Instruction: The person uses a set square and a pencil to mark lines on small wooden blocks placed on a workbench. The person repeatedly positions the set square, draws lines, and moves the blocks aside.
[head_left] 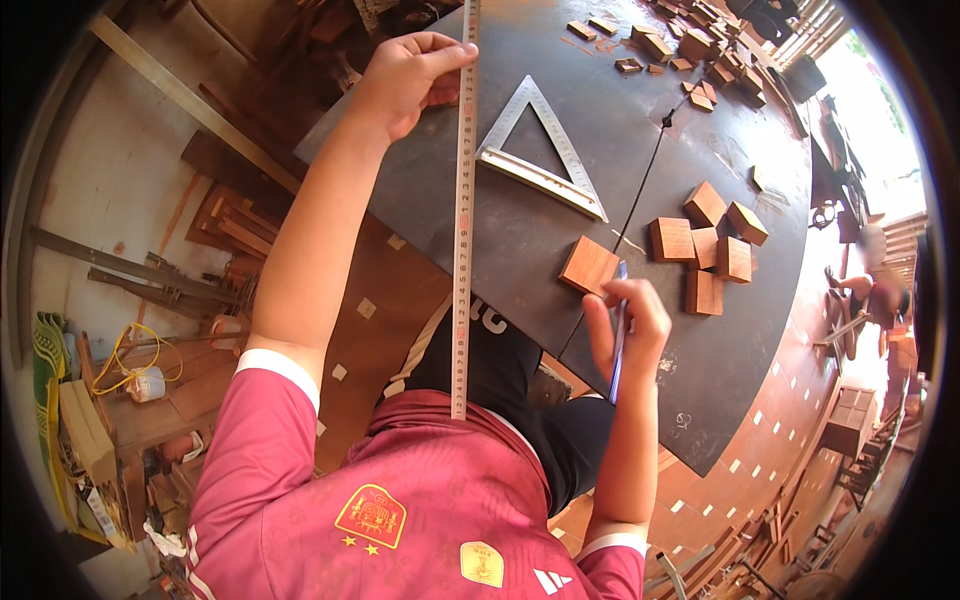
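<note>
My left hand (418,75) pinches the edge of a pale tape measure blade (463,215), stretched in a straight line from the far edge of the view down to my shirt. In my right hand (637,325) is a slim blue pen (618,350), held upright between thumb and fingers. Just beyond its fingertips a square wooden block (589,265) rests on the dark tabletop (540,290); I cannot tell whether the fingers touch it. A silver triangular square (545,183) lies flat to the right of the tape.
A cluster of wooden blocks (704,250) sits right of my right hand. Many small wood pieces (695,45) are scattered at the table's far side. A dark seam (640,190) crosses the tabletop. Timber offcuts (235,225) and a yellow cord (135,350) lie at left. Another person (885,300) is far right.
</note>
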